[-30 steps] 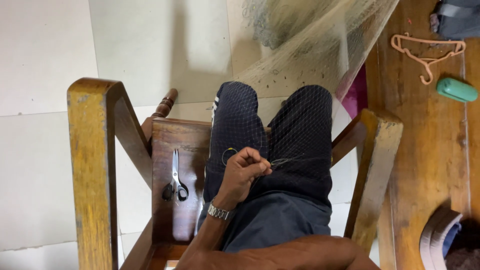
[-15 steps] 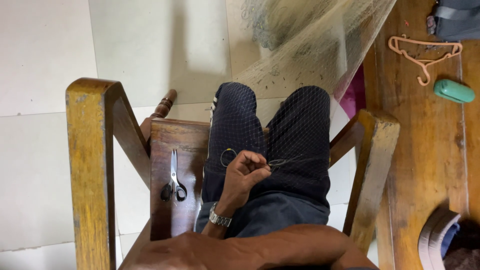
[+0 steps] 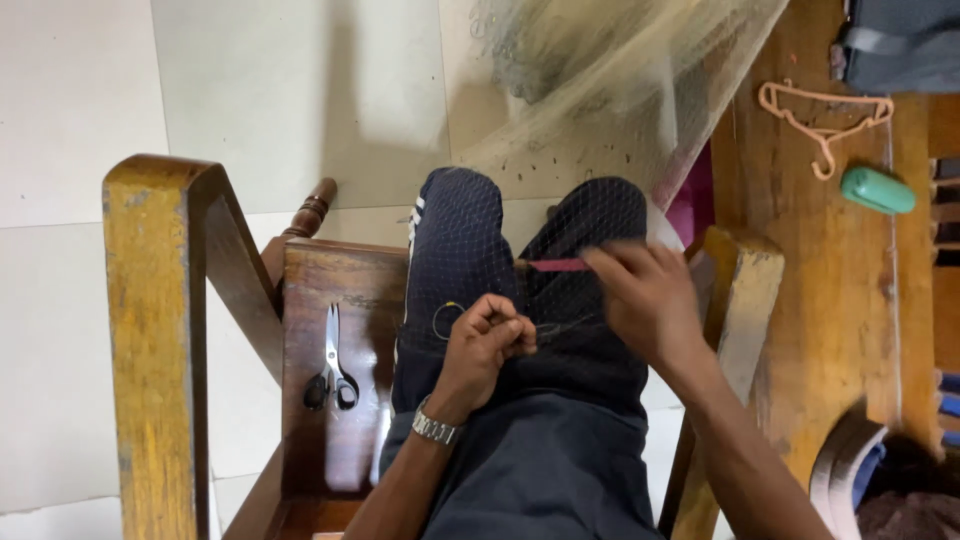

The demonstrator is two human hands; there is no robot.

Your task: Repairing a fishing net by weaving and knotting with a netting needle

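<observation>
I sit on a wooden chair with a fine pale net (image 3: 610, 70) spread over my knees and running up to the top of the view. My left hand (image 3: 485, 340), with a metal watch at the wrist, pinches net strands and a loop of thin cord above my left thigh. My right hand (image 3: 650, 300) is over my right thigh and holds a slim pink netting needle (image 3: 555, 265) that points left. The two hands are close together, a few centimetres apart.
Black-handled scissors (image 3: 330, 370) lie on the chair seat left of my leg. The chair's arm (image 3: 150, 330) rises at left. At right a wooden surface carries a pale hanger (image 3: 820, 115), a green oblong case (image 3: 877, 190) and a dark bag (image 3: 900, 45).
My right hand has come into view from the lower right and now holds the pink needle over my right thigh. My left hand has stayed in its pinch on the net.
</observation>
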